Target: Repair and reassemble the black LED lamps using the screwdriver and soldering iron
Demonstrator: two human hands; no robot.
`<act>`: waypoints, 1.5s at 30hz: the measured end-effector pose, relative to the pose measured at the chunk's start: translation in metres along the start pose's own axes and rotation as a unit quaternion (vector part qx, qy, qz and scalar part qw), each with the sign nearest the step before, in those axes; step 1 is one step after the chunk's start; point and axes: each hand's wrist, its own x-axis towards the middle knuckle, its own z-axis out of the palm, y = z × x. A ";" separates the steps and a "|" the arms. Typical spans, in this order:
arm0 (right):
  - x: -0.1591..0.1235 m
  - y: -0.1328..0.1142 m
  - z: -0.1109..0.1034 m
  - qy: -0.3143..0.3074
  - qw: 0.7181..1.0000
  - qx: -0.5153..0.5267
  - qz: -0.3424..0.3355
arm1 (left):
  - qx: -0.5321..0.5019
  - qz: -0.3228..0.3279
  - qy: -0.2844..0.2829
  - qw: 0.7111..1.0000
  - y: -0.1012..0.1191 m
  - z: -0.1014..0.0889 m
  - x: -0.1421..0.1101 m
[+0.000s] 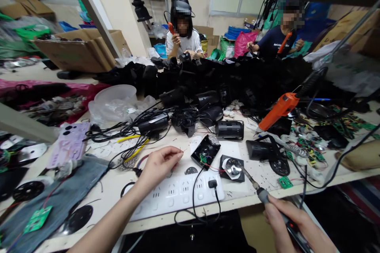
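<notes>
My right hand (292, 221) is wrapped around a soldering iron (263, 194) with a small red light on its handle. The iron's tip points at a round metal disc (234, 166) set in a square black housing; whether they touch, I cannot tell. Thin red wires run from there to an open black case (206, 151) holding a green circuit board. My left hand (162, 163) hovers over the bench, left of that case, thumb and forefinger pinched on what looks like a thin wire (180, 150). Below it lies a white power strip (178, 193) with a black plug in it.
An orange electric screwdriver (279, 111) hangs at the right. Finished-looking black housings (229, 129) and cables lie behind, before a large dark pile. Green boards (285, 182) and small parts are scattered at right. A purple phone-shaped box (69, 144) lies left. Two people sit across the bench.
</notes>
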 end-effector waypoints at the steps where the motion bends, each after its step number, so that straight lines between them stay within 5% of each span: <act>1: 0.000 0.000 0.001 0.004 1.000 0.004 -0.003 | 0.029 0.021 0.011 0.999 0.001 0.000 -0.001; 5: 0.000 0.006 0.013 0.019 0.998 0.025 -0.047 | 0.110 0.094 0.013 0.989 0.015 0.003 -0.004; 9: -0.003 0.017 0.038 -0.018 0.994 0.016 -0.105 | 0.200 0.194 -0.083 0.957 0.035 0.018 -0.011; 19: -0.012 0.029 0.077 -0.082 0.996 0.035 -0.019 | 0.182 0.324 -0.269 0.889 0.038 0.063 -0.021; 27: -0.006 0.036 0.089 -0.085 0.993 0.078 -0.024 | 0.248 0.335 -0.158 0.895 0.026 0.078 -0.010; 35: -0.010 0.037 0.087 -0.081 0.993 0.086 -0.014 | 0.263 0.278 -0.126 0.915 0.024 0.089 -0.008; 41: -0.009 0.037 0.086 -0.088 0.992 0.085 -0.015 | 0.262 0.266 -0.172 0.912 0.028 0.093 -0.006; 45: -0.009 0.036 0.080 -0.088 0.993 0.068 -0.027 | 0.248 0.265 -0.151 0.919 0.027 0.098 -0.006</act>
